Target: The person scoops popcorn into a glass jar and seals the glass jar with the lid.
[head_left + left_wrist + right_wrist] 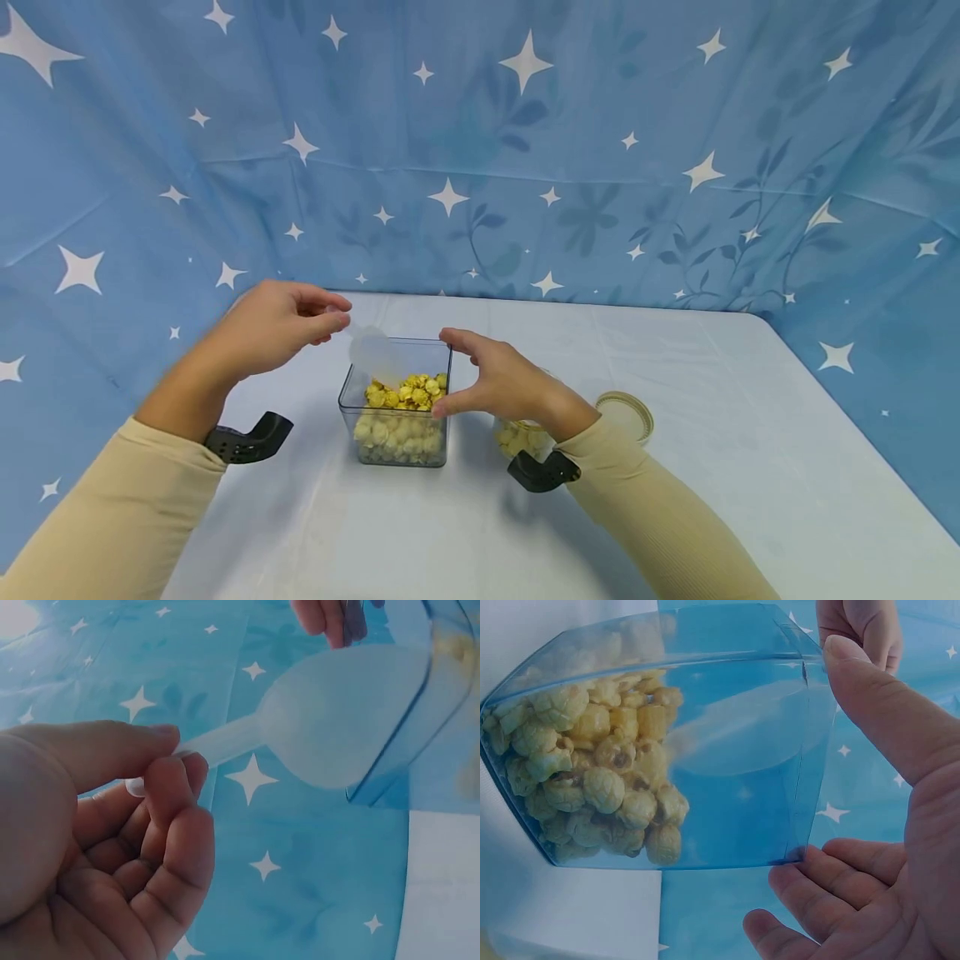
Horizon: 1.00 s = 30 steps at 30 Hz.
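My left hand [281, 321] pinches the thin handle of a translucent white scoop [330, 712] between thumb and fingers. The scoop's bowl tilts down into a clear square container [416, 354], its tip at the popcorn. Yellow popcorn [604, 776] fills roughly the lower half of that container, which stands upright on the table. With thumb on the near rim corner and fingertips at the far one, my right hand [502, 379] holds the container's right side.
Behind my right forearm stands a clear jar [517, 442] with popcorn in it, partly hidden. Right of it lies a round gold-rimmed lid [626, 417]. All rests on a white-covered table [750, 433], with a blue star-patterned curtain [480, 150] behind.
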Motion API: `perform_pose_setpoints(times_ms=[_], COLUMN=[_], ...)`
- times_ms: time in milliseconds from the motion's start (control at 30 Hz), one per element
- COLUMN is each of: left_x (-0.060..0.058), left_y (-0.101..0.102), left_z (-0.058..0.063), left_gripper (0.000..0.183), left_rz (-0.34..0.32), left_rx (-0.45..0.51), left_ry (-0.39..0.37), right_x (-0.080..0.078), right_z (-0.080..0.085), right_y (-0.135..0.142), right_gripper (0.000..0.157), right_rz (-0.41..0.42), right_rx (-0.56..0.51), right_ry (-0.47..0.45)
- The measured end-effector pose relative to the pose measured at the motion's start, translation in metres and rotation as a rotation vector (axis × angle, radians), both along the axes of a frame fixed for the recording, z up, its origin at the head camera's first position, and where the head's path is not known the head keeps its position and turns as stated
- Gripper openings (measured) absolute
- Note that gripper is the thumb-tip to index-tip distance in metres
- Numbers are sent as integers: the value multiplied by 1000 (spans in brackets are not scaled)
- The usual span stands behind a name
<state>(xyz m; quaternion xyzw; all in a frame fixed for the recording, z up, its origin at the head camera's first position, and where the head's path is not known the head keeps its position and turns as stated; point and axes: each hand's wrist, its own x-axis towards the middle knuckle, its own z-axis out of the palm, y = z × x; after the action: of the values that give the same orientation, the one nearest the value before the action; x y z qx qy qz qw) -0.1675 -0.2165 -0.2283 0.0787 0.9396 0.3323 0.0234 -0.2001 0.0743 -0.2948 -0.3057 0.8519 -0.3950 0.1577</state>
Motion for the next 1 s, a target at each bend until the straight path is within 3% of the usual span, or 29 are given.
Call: perform_pose_setpoints(times_ms=[300,567,767,1000], left_x=[-9,-15,-16,-20], left_y=[18,9,1,14], left_z=[-17,-29,-32,-38], left_gripper=[31,34,34,31], left_rz=[-29,-39,-48,-70], left_rx=[-45,40,44,48], left_ry=[-12,-101,-121,-140], right_x=[0,0,2,3], right_z=[-2,0,-2,-3], right_y=[-2,-2,-1,-3], right_gripper=[100,101,100,99], right_rz=[-18,-21,-21,-31], right_rx=[-10,-18,-22,-36], right_ry=[-7,-6,-16,-27])
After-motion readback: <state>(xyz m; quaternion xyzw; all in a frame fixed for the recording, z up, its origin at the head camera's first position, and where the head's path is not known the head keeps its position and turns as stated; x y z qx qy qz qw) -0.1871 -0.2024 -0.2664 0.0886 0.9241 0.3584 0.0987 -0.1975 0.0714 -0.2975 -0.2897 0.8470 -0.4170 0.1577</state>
